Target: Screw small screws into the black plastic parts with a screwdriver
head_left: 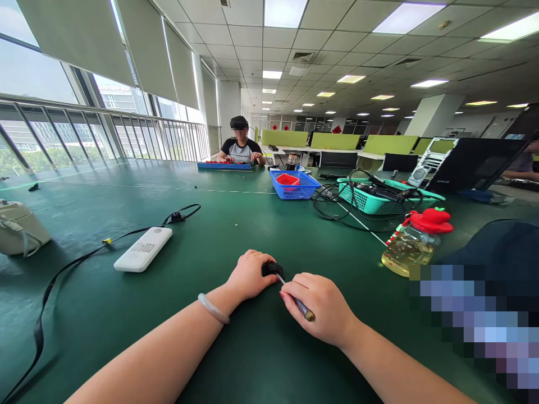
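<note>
My left hand [249,275] is curled round a small black object [272,268] and holds it down on the green table [126,314]. A pale bangle [213,308] sits on that wrist. My right hand [316,306] is closed on a thin screwdriver-like tool [301,307]. Its metal tip touches the black object, and its dark handle sticks out between my fingers. Both hands meet near the middle of the table's near part.
A white power bank [144,249] with a black cable [76,264] lies to the left. A bottle of yellow liquid with a red lid [415,243] lies at the right. Blue [293,184] and teal [374,199] baskets stand farther back. A person [241,147] sits at the far end.
</note>
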Motion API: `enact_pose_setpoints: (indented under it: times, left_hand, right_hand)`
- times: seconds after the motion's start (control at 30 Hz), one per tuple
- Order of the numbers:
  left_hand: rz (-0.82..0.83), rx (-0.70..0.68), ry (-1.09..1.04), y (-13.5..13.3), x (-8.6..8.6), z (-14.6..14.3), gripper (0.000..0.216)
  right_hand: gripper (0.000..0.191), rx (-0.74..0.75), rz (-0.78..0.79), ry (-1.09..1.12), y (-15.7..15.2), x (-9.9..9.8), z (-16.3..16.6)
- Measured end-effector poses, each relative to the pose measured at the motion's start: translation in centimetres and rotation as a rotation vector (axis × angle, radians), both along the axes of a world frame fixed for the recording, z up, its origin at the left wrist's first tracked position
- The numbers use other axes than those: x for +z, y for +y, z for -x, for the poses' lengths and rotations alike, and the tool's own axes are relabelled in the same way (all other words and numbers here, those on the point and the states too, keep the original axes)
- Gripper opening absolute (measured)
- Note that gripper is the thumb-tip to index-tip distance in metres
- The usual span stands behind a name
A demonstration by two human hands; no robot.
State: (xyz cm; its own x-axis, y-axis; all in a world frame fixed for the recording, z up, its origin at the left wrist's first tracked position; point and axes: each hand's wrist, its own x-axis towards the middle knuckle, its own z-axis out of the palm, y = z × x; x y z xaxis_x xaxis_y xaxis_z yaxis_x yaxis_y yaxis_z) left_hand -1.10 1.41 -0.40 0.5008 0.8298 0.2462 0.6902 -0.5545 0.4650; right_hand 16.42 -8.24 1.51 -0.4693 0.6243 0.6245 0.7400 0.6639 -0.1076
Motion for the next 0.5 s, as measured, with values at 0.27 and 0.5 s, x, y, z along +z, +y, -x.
enact_pose_setpoints:
  times: [0.27, 0.5]
  left_hand:
    - [0.017, 0.001, -0.008, -0.12, 0.00, 0.06, 0.036]
    - [0.037, 0.004, -0.015, -0.24, 0.11, -0.04, 0.037]
  right_hand:
    - [0.024, 0.006, -0.022, 0.070, 0.09, 0.08, -0.15]
    - [0.023, 0.021, -0.051, 0.056, 0.00, 0.26, -0.23]
